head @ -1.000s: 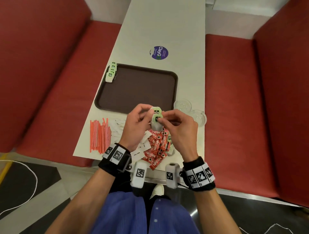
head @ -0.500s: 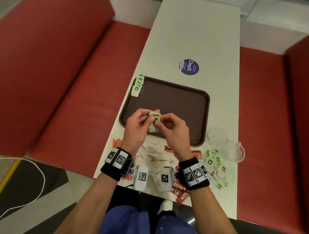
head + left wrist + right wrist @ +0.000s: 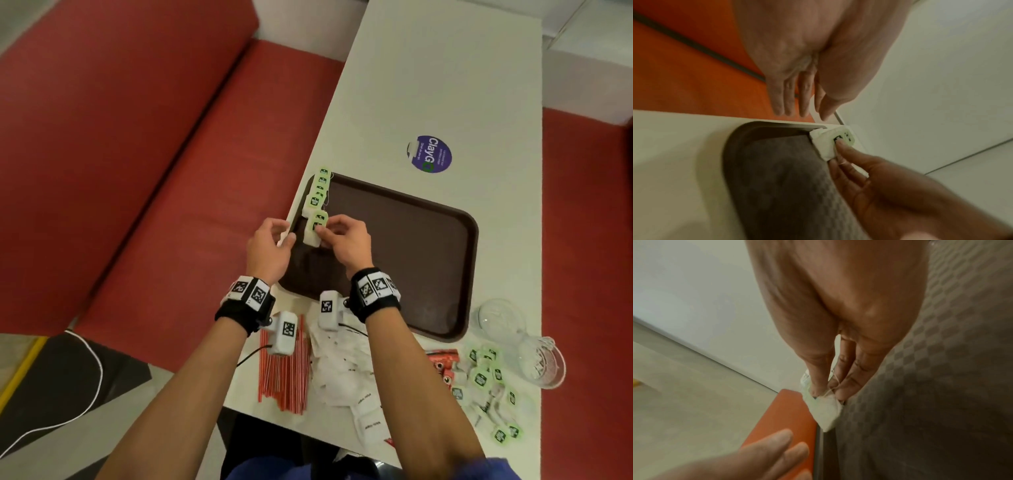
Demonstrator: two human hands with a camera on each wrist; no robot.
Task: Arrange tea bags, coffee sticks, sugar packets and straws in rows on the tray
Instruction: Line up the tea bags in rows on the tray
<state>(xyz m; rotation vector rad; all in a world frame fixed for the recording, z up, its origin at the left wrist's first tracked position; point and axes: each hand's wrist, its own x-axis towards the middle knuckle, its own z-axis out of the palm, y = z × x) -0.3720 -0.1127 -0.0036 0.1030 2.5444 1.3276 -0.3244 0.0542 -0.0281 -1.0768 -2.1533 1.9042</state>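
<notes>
Tea bags, two stacked, pinched by the right hand at the tray's left rim, just near of the row lying along that rim; likely lowered to extend it. Left hand beside, fingers relaxed, grip holding nothing, probably freed to steady. On the white surface, near side: red straws, sugar packets, coffee sticks, loose tea bags, clear cups. Red bench seats either side.
</notes>
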